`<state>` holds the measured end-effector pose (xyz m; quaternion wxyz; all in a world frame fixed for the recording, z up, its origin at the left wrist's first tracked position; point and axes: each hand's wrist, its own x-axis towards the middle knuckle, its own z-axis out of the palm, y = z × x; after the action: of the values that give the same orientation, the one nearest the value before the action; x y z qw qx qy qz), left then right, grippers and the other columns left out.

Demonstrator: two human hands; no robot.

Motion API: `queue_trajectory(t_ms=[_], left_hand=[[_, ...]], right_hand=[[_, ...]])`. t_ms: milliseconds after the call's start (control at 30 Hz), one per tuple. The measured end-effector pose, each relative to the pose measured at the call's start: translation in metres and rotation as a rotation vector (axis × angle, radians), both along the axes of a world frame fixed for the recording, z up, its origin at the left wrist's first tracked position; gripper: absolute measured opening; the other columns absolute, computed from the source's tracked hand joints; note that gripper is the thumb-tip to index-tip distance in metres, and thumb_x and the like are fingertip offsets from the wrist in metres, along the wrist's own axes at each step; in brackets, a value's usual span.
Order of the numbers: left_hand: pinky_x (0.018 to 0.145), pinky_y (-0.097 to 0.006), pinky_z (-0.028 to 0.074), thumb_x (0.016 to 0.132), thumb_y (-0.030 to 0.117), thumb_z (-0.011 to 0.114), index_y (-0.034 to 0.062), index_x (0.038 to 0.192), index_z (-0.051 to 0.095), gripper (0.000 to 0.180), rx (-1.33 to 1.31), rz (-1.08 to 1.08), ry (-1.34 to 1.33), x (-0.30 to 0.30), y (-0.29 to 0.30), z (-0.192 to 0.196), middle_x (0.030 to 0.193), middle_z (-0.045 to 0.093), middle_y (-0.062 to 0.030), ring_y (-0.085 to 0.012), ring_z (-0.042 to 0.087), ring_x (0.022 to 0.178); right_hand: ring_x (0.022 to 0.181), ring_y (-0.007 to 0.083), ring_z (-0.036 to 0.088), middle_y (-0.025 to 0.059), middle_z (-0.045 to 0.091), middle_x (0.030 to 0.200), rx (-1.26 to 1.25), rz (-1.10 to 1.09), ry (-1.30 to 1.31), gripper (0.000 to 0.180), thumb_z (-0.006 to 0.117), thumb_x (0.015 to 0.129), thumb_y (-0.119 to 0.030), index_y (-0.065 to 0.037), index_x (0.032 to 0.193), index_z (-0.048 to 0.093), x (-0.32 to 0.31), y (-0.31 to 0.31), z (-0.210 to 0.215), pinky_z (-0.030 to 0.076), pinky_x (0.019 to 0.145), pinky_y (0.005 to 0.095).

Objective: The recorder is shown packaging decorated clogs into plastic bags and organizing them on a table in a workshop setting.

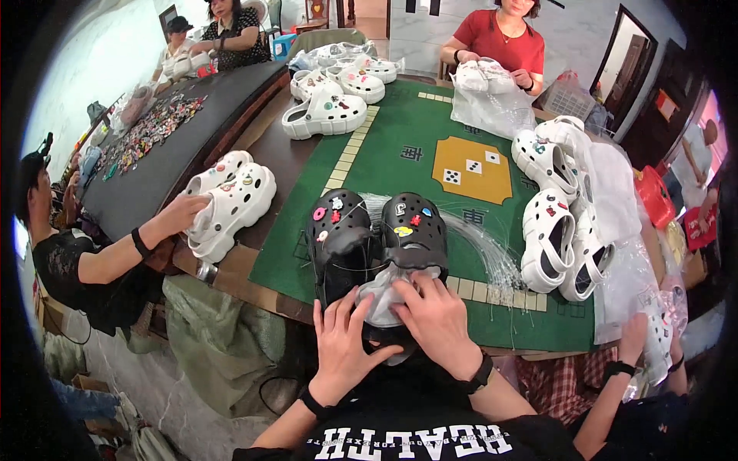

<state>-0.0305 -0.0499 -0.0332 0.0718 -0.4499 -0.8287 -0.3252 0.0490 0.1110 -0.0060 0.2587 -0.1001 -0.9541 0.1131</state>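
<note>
Shoes [338, 230], 2, black, round-toed and full of holes, sit on the flat green mat [392, 123]. Left hand [342, 346] spreads its fingers against crinkly white wrap [378, 303]; right hand [438, 323] pinches it.

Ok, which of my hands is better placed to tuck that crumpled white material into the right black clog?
Probably your right hand: its bent fingers are on the crumpled white material, by the right black clog. Your left hand is spread open, nearer the left black clog.
</note>
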Motion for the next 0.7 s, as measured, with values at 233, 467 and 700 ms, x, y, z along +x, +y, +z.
queue_trajectory(t_ms=[233,467,700], left_hand=[[0.113,-0.065,0.01,0.065,0.031,0.083,0.0075,0.14,0.043,0.088,-0.031,0.127,0.183,-0.005,0.006,-0.009,0.114,0.061,-0.0071,-0.0256,0.055,0.105],[0.112,-0.046,0.032,0.08,0.005,0.069,-0.0005,0.134,0.047,0.059,0.511,-0.138,-0.539,-0.012,-0.015,0.007,0.131,0.057,-0.0125,-0.0266,0.055,0.123],[0.099,-0.039,0.045,0.082,0.009,0.068,-0.0013,0.121,0.059,0.041,0.448,-0.565,-0.782,-0.022,-0.011,0.036,0.127,0.059,-0.0156,-0.0263,0.057,0.116]], right_hand=[[0.088,0.019,0.061,0.009,0.064,0.097,-1.012,0.366,0.109,0.013,0.064,0.085,-0.004,0.002,0.097,0.062,0.044,0.02,0.025,0.047,0.08,0.0308],[0.086,0.0191,0.06,0.0107,0.062,0.095,-1.734,0.418,0.561,0.014,0.068,0.084,-0.01,-0.003,0.092,0.058,0.084,0.034,-0.006,0.048,0.079,0.0299],[0.08,0.0177,0.06,0.0086,0.064,0.09,-1.017,0.481,0.202,0.023,0.068,0.085,-0.018,0.0,0.099,0.066,0.076,0.041,0.039,0.046,0.072,0.0288]])
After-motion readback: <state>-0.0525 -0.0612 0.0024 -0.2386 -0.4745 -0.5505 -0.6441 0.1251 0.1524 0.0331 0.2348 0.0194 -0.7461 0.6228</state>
